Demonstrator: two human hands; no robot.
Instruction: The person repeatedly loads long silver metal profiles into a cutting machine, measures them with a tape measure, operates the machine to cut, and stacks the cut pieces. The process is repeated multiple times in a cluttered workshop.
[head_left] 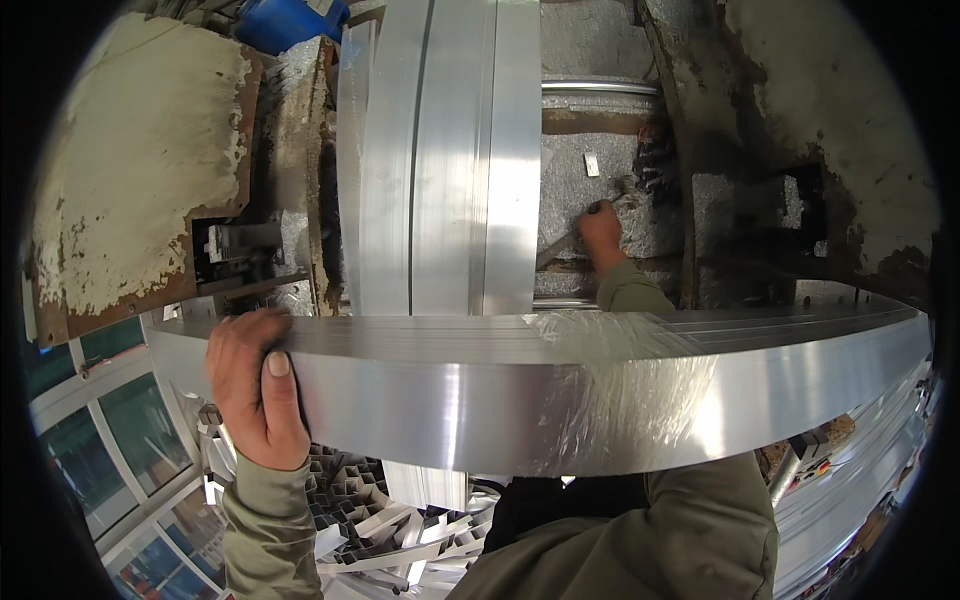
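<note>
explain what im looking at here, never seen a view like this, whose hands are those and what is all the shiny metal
This is one picture from a wide fisheye camera worn on a person's head, looking down, so straight edges bend. Both hands are that person's own, in olive sleeves. The left hand grips the near end of a bundle of long silver metal profiles lying crosswise in front of them. The right hand reaches over it to a small tool, too small to identify, on a rusty, dust-covered machine bed. More silver profiles run away from the camera over that bed. Short metal offcuts lie piled below.
</note>
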